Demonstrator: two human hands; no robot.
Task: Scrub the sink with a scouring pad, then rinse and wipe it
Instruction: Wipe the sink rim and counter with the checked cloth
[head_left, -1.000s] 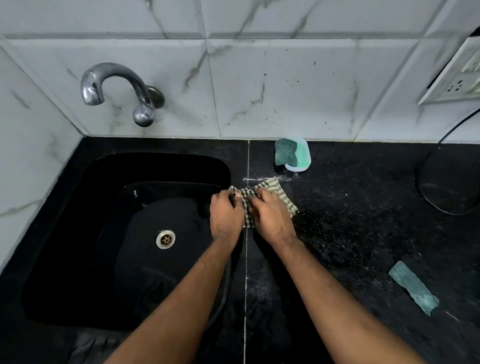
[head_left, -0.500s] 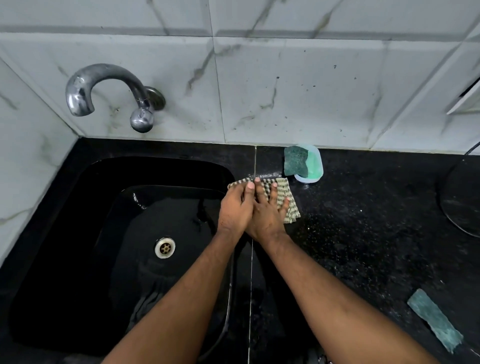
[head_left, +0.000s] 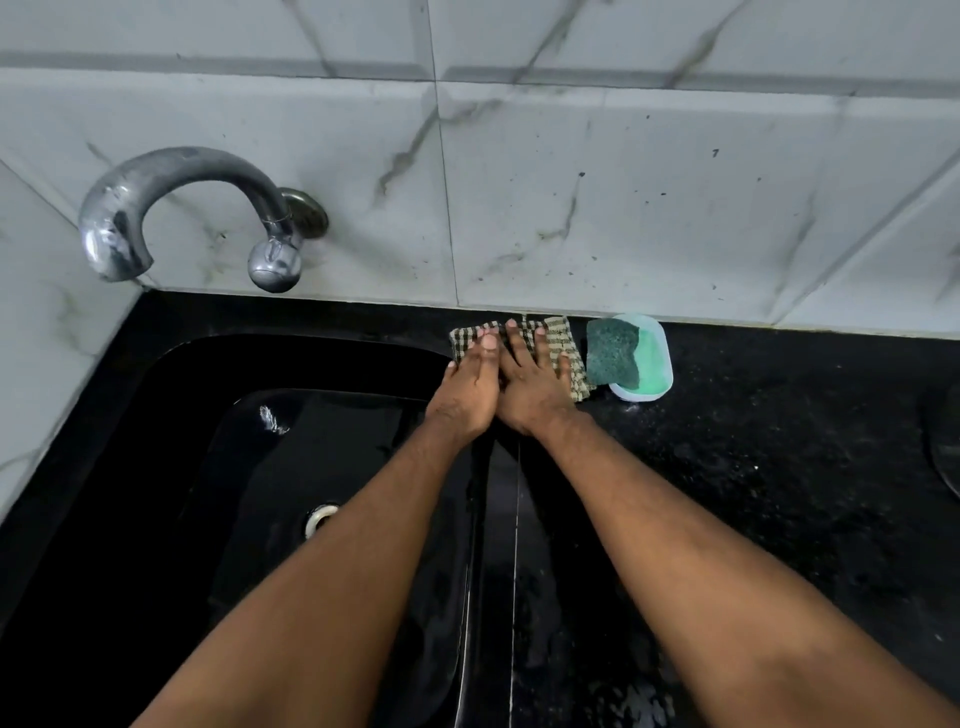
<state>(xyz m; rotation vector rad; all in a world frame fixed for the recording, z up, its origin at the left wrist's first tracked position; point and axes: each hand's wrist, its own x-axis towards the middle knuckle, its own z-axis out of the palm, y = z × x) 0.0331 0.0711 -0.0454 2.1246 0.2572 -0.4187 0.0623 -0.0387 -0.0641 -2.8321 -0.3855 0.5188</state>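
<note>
Two bare hands lie side by side, palms down, on a checked cloth (head_left: 566, 358) spread flat on the black counter (head_left: 779, 441) at the back right corner of the sink (head_left: 156, 467). The left hand (head_left: 467, 387) rests over the cloth's left part, its thumb edge touching the right hand (head_left: 530, 384), which covers the middle. Neither hand has a closed grip on anything: the fingers (head_left: 511, 338) are stretched out flat and press on the fabric, with the fingertips reaching close to the cloth's far edge, just short of the wall tiles (head_left: 571, 182). Both forearms run up from the bottom of the view, the left one crossing over the sink basin and the right one over the counter.

Just to the right of the cloth, touching or nearly touching its edge, a green scouring pad (head_left: 613, 353) sits in a pale oval soap dish (head_left: 657, 364) that also holds green soap. The pad covers the dish's left half and stands out a little past its rim.

The sink is black and glossy, with wet sheen on its floor and a metal drain (head_left: 319, 519) partly hidden behind the left forearm. A curved chrome tap (head_left: 171, 208) comes out of the tiled wall above the sink's back left corner, with its spout turned down over the basin; no water is seen running. The counter to the right is dark and speckled with pale flecks and wet patches. At the far right edge a dark rounded thing is cut off by the frame and cannot be identified.
</note>
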